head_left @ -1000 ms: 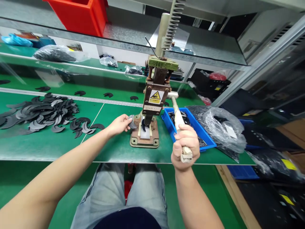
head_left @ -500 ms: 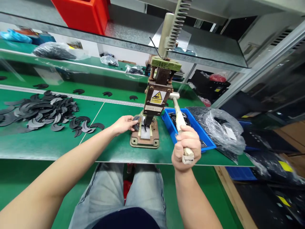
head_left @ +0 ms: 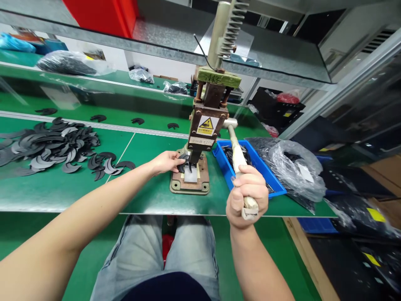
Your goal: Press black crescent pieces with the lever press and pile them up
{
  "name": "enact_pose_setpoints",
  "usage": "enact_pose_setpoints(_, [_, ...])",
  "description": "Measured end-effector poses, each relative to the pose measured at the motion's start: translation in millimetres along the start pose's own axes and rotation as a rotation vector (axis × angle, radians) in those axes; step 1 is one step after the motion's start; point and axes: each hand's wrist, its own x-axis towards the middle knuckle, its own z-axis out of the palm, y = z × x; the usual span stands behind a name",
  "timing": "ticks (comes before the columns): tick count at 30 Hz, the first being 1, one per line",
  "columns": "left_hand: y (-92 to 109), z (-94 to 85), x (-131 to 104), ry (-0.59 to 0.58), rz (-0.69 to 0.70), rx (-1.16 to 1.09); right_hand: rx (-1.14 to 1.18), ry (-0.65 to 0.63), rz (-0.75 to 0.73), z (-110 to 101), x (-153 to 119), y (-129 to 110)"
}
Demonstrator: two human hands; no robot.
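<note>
At the left side of the hand press [head_left: 208,108], my left hand [head_left: 167,162] pinches a black curved piece [head_left: 181,164]. That piece lies at the small metal plate [head_left: 191,174] on the press base, under the ram [head_left: 195,156]; its far part is hidden by the ram. My right hand [head_left: 247,195] is wrapped round the pale, taped lever handle [head_left: 237,154] on the press's right side. A heap of black crescent-shaped pieces [head_left: 46,144] lies on the green bench to the left, with several loose ones nearer the press.
A blue bin [head_left: 260,173] with small black parts stands right of the press, beside a clear plastic bag [head_left: 297,167]. Several curved pieces lie in a row on the green strip [head_left: 125,106] behind. A red bin [head_left: 103,16] sits on the metal shelf above.
My left hand has brought the black curved piece slightly right, further in under the ram. My right hand stays on the lever, with little movement; the view has shifted slightly.
</note>
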Motion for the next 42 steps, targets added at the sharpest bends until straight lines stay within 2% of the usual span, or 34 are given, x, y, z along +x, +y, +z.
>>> enact_pose_setpoints(7, [13.7, 0.1, 4.9, -0.009, -0.235, 0.056, 0.007, 0.013, 0.027, -0.7, -2.5, 0.9])
enact_pose_setpoints(12, [19.1, 1.9, 1.7, -0.057, -0.369, -0.031, 0.030, -0.009, 0.001, -1.2, 5.1, -1.8])
enact_pose_setpoints(14, [19.6, 4.1, -1.0, -0.057, -0.363, -0.049, 0.061, -0.022, -0.020, 1.6, 25.0, -2.8])
enact_pose_setpoints(17, [20.5, 7.0, -9.7, -0.045, -0.294, -0.073, 0.144, -0.036, -0.019, 7.2, 74.6, -0.6])
enact_pose_setpoints(19, [21.8, 6.3, -21.1, -0.022, -0.224, -0.087, 0.139, -0.092, -0.004, 8.1, 106.6, 4.0])
enact_pose_setpoints(21, [23.7, 2.6, -38.2, -0.001, -0.142, -0.092, 0.086, -0.110, 0.003, 6.0, 120.5, 10.8])
enact_pose_setpoints(23, [26.7, -2.2, -60.7, 0.003, -0.055, -0.096, 0.021, -0.023, 0.040, 3.9, 106.0, 18.5])
enact_pose_setpoints(25, [31.1, -5.2, -86.5, -0.012, 0.001, -0.108, -0.028, 0.043, 0.165, 4.9, 64.4, 25.0])
enact_pose_setpoints(26, [33.6, -5.2, -99.4, -0.023, 0.016, -0.115, -0.018, -0.039, 0.301, 7.1, 37.3, 26.5])
enact_pose_setpoints(29, [40.6, 0.7, -132.5, -0.056, 0.033, -0.123, 0.215, -0.419, 0.745, 20.4, -42.5, 19.5])
enact_pose_setpoints(31, [42.2, 7.6, -146.7, -0.083, 0.033, -0.115, 0.294, -0.507, 0.822, 32.4, -77.5, 6.7])
enact_pose_setpoints(33, [40.4, 14.6, -154.9, -0.102, 0.020, -0.104, 0.324, -0.510, 0.834, 43.5, -94.1, -7.3])
enact_pose_setpoints(36, [34.5, 22.9, -160.5, -0.101, 0.012, -0.099, 0.322, -0.453, 0.842, 53.4, -98.7, -23.1])
enact_pose_setpoints(42, [26.1, 26.8, -165.0, -0.157, -0.029, -0.162, 0.321, -0.414, 0.817, 50.6, -102.2, -35.4])
